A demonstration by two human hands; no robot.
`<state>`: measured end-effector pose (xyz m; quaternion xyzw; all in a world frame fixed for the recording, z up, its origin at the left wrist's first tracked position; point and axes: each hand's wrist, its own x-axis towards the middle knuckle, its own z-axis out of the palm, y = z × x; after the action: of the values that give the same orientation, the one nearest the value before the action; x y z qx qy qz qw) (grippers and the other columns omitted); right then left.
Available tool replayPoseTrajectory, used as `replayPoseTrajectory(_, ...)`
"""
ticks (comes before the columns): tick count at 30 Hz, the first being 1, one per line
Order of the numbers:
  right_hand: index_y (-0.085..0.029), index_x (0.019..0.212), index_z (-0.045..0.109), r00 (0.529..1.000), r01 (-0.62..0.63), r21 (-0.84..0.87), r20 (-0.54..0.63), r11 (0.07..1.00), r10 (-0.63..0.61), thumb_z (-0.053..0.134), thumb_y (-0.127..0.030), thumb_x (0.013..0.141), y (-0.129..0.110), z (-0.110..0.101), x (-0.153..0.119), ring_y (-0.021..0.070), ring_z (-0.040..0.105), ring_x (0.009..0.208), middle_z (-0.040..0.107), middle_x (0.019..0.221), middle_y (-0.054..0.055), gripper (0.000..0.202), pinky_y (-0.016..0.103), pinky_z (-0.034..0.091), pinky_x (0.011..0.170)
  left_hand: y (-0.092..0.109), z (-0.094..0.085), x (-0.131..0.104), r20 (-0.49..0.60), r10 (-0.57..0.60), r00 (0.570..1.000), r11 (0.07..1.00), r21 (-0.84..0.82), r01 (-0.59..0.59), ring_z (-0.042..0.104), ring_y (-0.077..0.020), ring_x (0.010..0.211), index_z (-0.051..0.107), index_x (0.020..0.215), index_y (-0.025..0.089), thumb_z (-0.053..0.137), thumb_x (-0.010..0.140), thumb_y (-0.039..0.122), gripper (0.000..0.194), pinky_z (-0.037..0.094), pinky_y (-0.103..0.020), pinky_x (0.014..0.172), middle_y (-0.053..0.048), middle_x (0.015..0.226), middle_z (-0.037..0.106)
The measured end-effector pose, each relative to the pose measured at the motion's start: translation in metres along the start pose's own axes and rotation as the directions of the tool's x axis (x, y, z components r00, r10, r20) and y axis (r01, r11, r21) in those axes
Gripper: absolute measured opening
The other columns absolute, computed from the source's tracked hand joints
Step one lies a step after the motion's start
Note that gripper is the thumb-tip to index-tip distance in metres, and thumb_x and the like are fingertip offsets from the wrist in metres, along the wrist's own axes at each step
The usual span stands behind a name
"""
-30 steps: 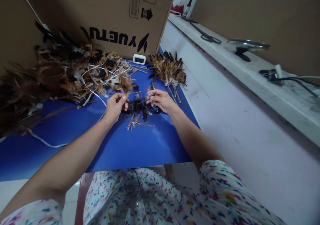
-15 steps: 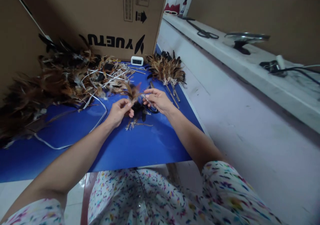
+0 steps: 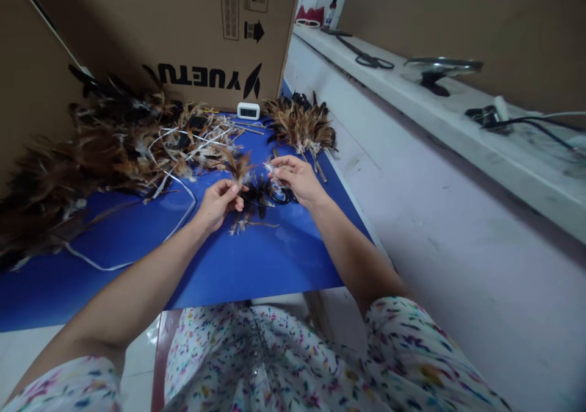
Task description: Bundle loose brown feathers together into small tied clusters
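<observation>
Tuft: a small spray of feathers (image 3: 238, 166), brown and rust in its upper part, paler and fluffy low down; it fans upward, leaning slightly right, above the left hand over the middle of the table (image 3: 256, 265).
Left hand (image 3: 218, 204): closed, thumb and fingers pinching the tuft at its lower end.
Right hand (image 3: 300, 180): fingers bent and drawn together on a pale wisp (image 3: 269, 166) at their tips; too small to tell whether fluff or thread. A gap parts it from the tuft.
Loose feathers (image 3: 262, 209): dark ones on the blue tabletop between the hands, a few brown scraps just nearer.
Black loop (image 3: 279, 201): just below the right fingers, partly hidden by them.
Pile (image 3: 123, 131): a broad heap of brown, black and cream feathers on the left, with white ribbon (image 3: 194, 201) running out of it toward the near side.
Bundle (image 3: 302, 122): brown feathers with dark tips, far right, sticks (image 3: 319, 168) pointing nearer.
Clock (image 3: 248, 111): white, far side, between pile and bundle, before the carton (image 3: 192, 27).
Since half a second ago: the right fingers, then close against the tuft, have drawn off to the right; the left pinch is much the same, and the pile and bundle lie as they did.
</observation>
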<state>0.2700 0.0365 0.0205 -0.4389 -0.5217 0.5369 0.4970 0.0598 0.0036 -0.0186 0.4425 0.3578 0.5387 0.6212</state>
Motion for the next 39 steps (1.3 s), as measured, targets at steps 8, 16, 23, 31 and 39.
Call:
replayPoseTrajectory(8,-0.018,0.079,0.073,0.973,-0.011,-0.017,0.232,1.0,0.015,0.067,-0.017,0.067,0.006,0.009,-0.01,0.0092,0.062,0.061,0.072,0.069,0.0,0.013,0.024,0.05,0.063,0.0,0.0,0.001,-0.01,-0.008,1.0,1.0,-0.01,0.008,0.057,-0.007,0.046,0.054,0.073,0.017,0.087,0.059,0.045,0.046,0.048,-0.019,0.043,-0.002,0.078,0.07)
replayPoseTrajectory(16,-0.021,0.082,0.075,0.966,0.042,0.078,0.25,0.996,-0.061,0.08,-0.018,0.059,0.008,0.019,-0.015,0.0134,0.07,0.076,0.076,0.077,-0.001,0.023,0.029,0.056,0.078,0.002,0.0,-0.001,0.016,-0.03,0.999,0.999,0.012,0.029,0.055,-0.0077,0.043,0.056,0.07,0.015,0.088,0.059,0.044,0.044,0.047,-0.019,0.043,0.001,0.06,0.064)
replayPoseTrajectory(23,-0.019,0.082,0.075,0.958,0.241,-0.087,0.179,0.967,-0.223,0.078,-0.029,0.071,0.011,0.026,-0.018,0.0096,0.061,0.061,0.071,0.076,0.001,0.015,0.024,0.05,0.059,-0.001,0.001,-0.002,0.036,-0.005,0.999,0.998,0.07,0.003,0.055,-0.0085,0.044,0.057,0.073,0.015,0.084,0.065,0.045,0.041,0.048,-0.02,0.043,0.0,0.061,0.064)
replayPoseTrajectory(31,-0.018,0.084,0.071,0.932,0.352,-0.113,0.136,0.929,-0.336,0.074,-0.033,0.076,0.017,0.033,-0.021,0.0141,0.066,0.064,0.07,0.071,0.0,0.017,0.027,0.055,0.057,-0.007,0.001,-0.003,-0.005,0.064,0.998,0.965,0.256,-0.06,0.054,-0.0088,0.042,0.056,0.074,0.016,0.078,0.069,0.053,0.043,0.048,-0.022,0.043,0.001,0.06,0.064)
replayPoseTrajectory(39,-0.02,0.082,0.07,0.928,0.373,-0.174,0.077,0.911,-0.365,0.072,-0.022,0.073,0.025,0.037,-0.022,0.0148,0.068,0.073,0.073,0.084,0.001,0.009,0.028,0.057,0.063,-0.01,0.002,-0.005,0.004,0.14,0.99,0.901,0.413,-0.129,0.056,-0.0104,0.042,0.056,0.074,0.018,0.071,0.076,0.053,0.038,0.048,-0.023,0.043,0.001,0.059,0.064)
